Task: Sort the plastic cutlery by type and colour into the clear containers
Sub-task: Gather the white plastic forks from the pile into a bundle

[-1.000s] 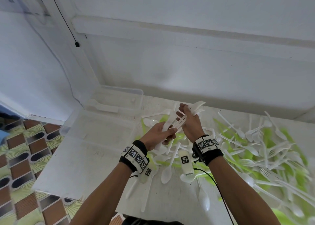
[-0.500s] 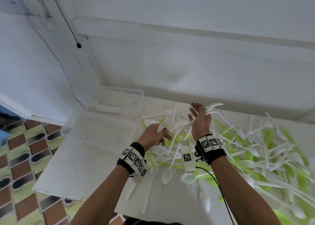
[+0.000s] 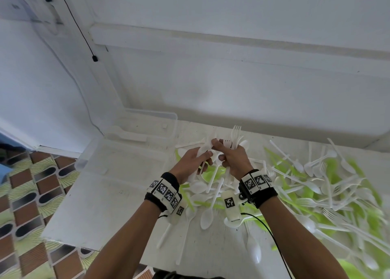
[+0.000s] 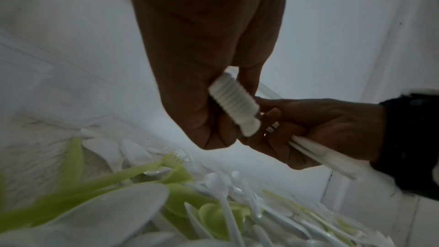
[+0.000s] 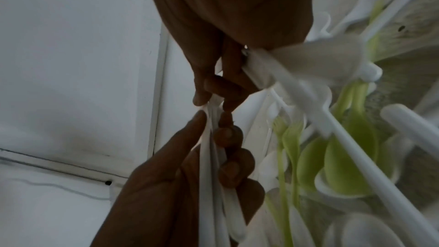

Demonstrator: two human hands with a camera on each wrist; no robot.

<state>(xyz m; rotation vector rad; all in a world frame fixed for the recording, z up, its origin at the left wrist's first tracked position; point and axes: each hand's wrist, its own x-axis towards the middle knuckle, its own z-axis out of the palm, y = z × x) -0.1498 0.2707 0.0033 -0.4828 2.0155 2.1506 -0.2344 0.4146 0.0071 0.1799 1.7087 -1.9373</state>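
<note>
Above the pile my two hands meet. My left hand (image 3: 198, 160) grips a stack of white cutlery handles (image 4: 234, 104), held edge on. My right hand (image 3: 230, 158) grips a bundle of white forks (image 3: 235, 134) with tines pointing up; its fingertips (image 5: 213, 99) touch the top of the left hand's stack (image 5: 209, 157). Two clear containers (image 3: 135, 130) sit at the table's left; the far one holds one white piece (image 3: 124, 134), and the near one (image 3: 99, 160) looks empty. White and green cutlery (image 3: 316, 185) lies heaped on the table.
The white table (image 3: 95, 211) stands against a white wall; its left and front edges drop to a patterned tile floor (image 3: 25, 194). A black cable (image 3: 272, 232) trails from my right wrist. Loose white spoons (image 3: 207, 213) lie below my hands.
Half a second ago my right hand was lifted away to the right with the forks; it has come back left and now meets the left hand, which has risen from the pile.
</note>
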